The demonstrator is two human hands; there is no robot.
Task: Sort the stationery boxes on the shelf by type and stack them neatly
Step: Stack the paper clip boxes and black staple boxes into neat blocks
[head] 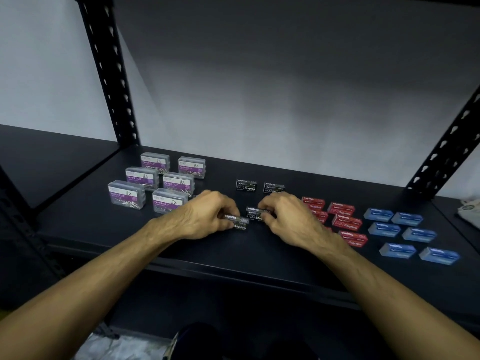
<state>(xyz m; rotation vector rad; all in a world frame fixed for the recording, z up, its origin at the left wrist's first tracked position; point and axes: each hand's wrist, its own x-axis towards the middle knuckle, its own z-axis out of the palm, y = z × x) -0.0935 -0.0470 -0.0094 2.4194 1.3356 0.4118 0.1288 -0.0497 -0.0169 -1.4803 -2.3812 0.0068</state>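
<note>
Black staple boxes (255, 213) in both grips (207, 214) (285, 216)

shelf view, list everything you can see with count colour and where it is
paper clip boxes: six, clear with purple labels, two columns at left of the shelf
black staple boxes: four visible, two at back centre, one in each hand
red staple boxes: at least five, right of centre, some hidden by the right hand
blue staple boxes: six, two columns at far right
shelf: one, black, with perforated black uprights
pale object: one, at the right edge, too cut off to identify
hands: left hand and right hand, each gripping a black staple box at front centre
</note>
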